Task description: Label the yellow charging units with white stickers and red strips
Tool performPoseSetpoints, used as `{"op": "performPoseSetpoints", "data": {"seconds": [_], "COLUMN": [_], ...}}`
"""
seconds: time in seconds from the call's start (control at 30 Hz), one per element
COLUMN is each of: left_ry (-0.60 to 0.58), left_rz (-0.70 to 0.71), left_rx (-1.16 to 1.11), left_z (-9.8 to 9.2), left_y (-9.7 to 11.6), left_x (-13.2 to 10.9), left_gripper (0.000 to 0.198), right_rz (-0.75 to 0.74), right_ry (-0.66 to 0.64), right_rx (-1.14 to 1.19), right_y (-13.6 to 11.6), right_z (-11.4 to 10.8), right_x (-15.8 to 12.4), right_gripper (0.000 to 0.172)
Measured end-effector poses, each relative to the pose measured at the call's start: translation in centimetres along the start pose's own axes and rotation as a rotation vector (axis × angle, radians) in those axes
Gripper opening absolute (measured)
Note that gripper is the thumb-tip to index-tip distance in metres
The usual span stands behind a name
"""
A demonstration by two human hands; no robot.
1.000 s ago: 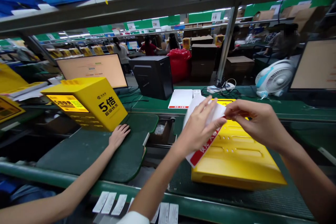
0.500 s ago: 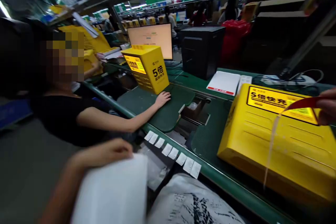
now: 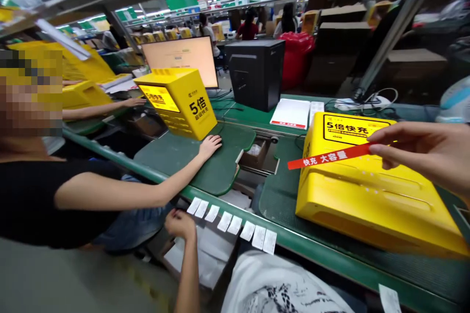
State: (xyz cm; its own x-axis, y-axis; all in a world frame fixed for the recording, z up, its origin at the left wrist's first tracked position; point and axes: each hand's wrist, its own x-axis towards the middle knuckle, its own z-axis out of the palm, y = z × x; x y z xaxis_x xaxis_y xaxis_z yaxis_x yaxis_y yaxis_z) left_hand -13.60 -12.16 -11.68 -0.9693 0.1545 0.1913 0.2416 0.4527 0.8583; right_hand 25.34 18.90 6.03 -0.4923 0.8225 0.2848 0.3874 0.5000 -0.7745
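My right hand (image 3: 422, 149) pinches one end of a red sticker strip (image 3: 326, 156) with white lettering between thumb and fingers. The strip stretches left, held above the ribbed side of a yellow box (image 3: 352, 210) that lies on the green work surface and bears a black-framed label. Low in the view, beneath the table edge, my left hand (image 3: 180, 225) is loosely curled with no sheet visible in it. Below and beside it, white sheets (image 3: 209, 252) lie in an open bin.
A co-worker's arm (image 3: 121, 188) reaches across on the left, hand beside an upright yellow box (image 3: 176, 100). Behind stand a monitor (image 3: 183, 56) and a black computer case (image 3: 255, 73). Small white labels (image 3: 223, 221) line the table edge. A white sheet stack (image 3: 290, 113) lies farther back.
The white sheet that was in my left hand is gone from it. My right hand has come left over the box, and the red strip now stretches straight instead of curling. The view has turned right.
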Motion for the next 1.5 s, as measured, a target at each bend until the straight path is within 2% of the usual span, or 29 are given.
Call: {"op": "performPoseSetpoints", "data": {"seconds": [0.07, 0.1, 0.13, 0.17, 0.2, 0.23, 0.33, 0.43, 0.53, 0.7, 0.83, 0.93, 1.0, 1.1, 1.17, 1.23, 1.33, 1.5], "left_ry": [0.161, 0.201, 0.172, 0.088, -0.047, -0.251, -0.704, -0.905, -0.979, -0.999, -0.997, -0.931, -0.876, -0.821, -0.812, -0.792, -0.718, -0.655], "left_rz": [-0.009, -0.004, 0.007, 0.022, 0.040, 0.047, -0.013, -0.087, -0.096, -0.194, -0.162, -0.039, 0.097, 0.325, 0.425, 0.500, 0.615, 0.706], "left_rx": [-0.099, -0.152, -0.204, -0.253, -0.300, -0.343, -0.461, -0.586, -0.645, -0.730, -0.757, -0.676, -0.597, -0.418, -0.311, -0.256, -0.199, -0.129], "left_z": [-0.5, -0.4, 0.0, 0.8, 1.9, 3.4, 8.3, 11.5, 12.5, 13.1, 13.0, 13.4, 14.3, 16.9, 18.8, 20.2, 21.1, 21.1], "left_y": [1.6, 2.8, 4.4, 6.3, 8.3, 10.4, 15.6, 18.1, 19.0, 19.8, 20.5, 22.0, 23.6, 26.1, 27.2, 27.6, 27.5, 27.3], "left_x": [-1.2, -2.2, -3.5, -4.9, -6.3, -7.8, -11.0, -12.2, -12.0, -11.5, -10.6, -9.8, -9.4, -9.6, -10.2, -10.9, -11.7, -12.0], "left_gripper": [0.029, 0.024, 0.019, 0.018, 0.023, 0.030, 0.048, 0.047, 0.036, 0.039, 0.033, 0.026, 0.020, 0.015, 0.016, 0.016, 0.016, 0.017], "right_rz": [-0.012, -0.024, -0.032, -0.038, -0.040, -0.041, -0.049, -0.050, -0.050, -0.065, -0.039, 0.061, 0.181, 0.336, 0.389, 0.417, 0.424, 0.375], "right_ry": [0.008, 0.015, 0.018, 0.020, 0.019, 0.014, 0.014, 0.039, 0.077, 0.128, 0.116, 0.199, 0.288, 0.408, 0.464, 0.496, 0.501, 0.523], "right_rx": [-0.033, -0.044, -0.050, -0.046, -0.035, -0.022, 0.028, 0.081, 0.104, 0.138, 0.192, 0.233, 0.229, 0.186, 0.145, 0.101, 0.056, -0.037], "right_y": [-0.2, -0.2, -0.2, -0.2, -0.1, -0.2, -0.4, -0.8, -1.1, -1.5, -1.5, -0.6, 0.7, 3.9, 6.3, 8.3, 10.2, 10.1], "right_z": [-0.6, -0.8, -0.9, -1.1, -1.2, -1.3, -1.8, -2.3, -2.8, -3.0, -3.1, -3.1, -3.0, -2.6, -2.3, -1.9, -1.3, -0.5], "right_x": [-0.3, -0.4, -0.5, -0.5, -0.5, -0.5, -0.9, -1.5, -2.0, -2.3, -2.2, -2.2, -2.0, -1.5, -1.3, -1.1, -1.1, -1.2], "right_gripper": [0.046, 0.047, 0.047, 0.045, 0.042, 0.040, 0.035, 0.031, 0.028, 0.023, 0.027, 0.040, 0.042, 0.041, 0.043, 0.044, 0.044, 0.044]}}
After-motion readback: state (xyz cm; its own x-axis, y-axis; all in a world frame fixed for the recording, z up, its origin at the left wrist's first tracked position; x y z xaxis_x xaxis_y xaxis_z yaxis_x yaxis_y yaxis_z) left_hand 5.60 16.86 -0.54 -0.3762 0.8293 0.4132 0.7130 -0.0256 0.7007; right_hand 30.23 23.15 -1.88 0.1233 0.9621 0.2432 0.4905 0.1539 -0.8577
